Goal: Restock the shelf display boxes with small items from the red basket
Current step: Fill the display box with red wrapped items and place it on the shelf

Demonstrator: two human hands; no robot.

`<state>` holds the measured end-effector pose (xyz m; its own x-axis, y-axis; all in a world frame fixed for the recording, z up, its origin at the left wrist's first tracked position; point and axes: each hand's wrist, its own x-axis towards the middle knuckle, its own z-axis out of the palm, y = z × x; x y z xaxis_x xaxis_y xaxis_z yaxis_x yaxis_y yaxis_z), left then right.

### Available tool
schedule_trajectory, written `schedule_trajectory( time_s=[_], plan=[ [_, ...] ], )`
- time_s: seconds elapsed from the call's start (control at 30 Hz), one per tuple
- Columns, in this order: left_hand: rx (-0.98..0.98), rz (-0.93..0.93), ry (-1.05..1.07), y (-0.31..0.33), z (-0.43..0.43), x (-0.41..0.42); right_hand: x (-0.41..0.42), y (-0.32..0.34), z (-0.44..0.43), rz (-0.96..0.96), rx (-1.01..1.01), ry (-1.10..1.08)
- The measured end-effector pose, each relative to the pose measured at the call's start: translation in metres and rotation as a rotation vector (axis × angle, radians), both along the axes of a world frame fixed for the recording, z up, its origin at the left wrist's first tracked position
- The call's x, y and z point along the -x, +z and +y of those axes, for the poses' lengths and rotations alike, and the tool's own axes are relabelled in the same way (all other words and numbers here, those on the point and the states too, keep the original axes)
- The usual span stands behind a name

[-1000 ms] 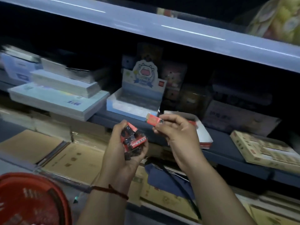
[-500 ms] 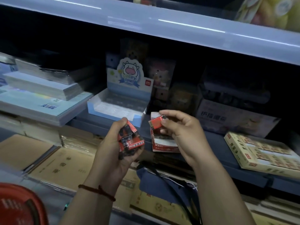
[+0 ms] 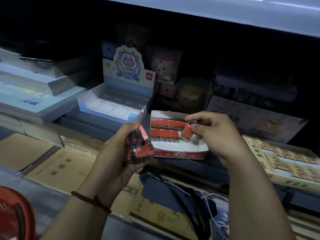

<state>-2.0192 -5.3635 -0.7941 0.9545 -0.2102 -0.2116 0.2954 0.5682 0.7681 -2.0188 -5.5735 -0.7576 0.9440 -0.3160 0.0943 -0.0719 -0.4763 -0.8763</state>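
Tilting over the red box (image 3: 180, 154), one packet (image 3: 186, 135) is pinched by the right hand (image 3: 214, 135); a bunch (image 3: 138, 148) is gripped by the left hand (image 3: 114, 163). Pushed in askew, it could be jammed against the packed rows (image 3: 164, 129).

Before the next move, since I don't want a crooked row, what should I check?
1. Right hand pinches one red eraser: ok.
2. That eraser square with the front row of erasers: not ok, tilted.
3. Bare floor remaining in the 2B display box: ok.
4. Left hand grips the spare erasers: ok.
5. Stock remaining in the red basket: cannot tell.
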Motion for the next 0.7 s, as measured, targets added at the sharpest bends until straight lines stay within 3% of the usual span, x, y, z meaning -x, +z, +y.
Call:
schedule_trajectory(
  time_s=[0.37, 0.7],
  plan=[
    [-0.041, -0.018, -0.001, 0.006, -0.011, -0.007, -0.028, -0.016, -0.006, 0.057, 0.331, -0.068],
    [-0.031, 0.005, -0.035, 0.002, -0.009, -0.01, -0.024, -0.022, -0.003, 0.034, 0.424, -0.057]
  ],
)
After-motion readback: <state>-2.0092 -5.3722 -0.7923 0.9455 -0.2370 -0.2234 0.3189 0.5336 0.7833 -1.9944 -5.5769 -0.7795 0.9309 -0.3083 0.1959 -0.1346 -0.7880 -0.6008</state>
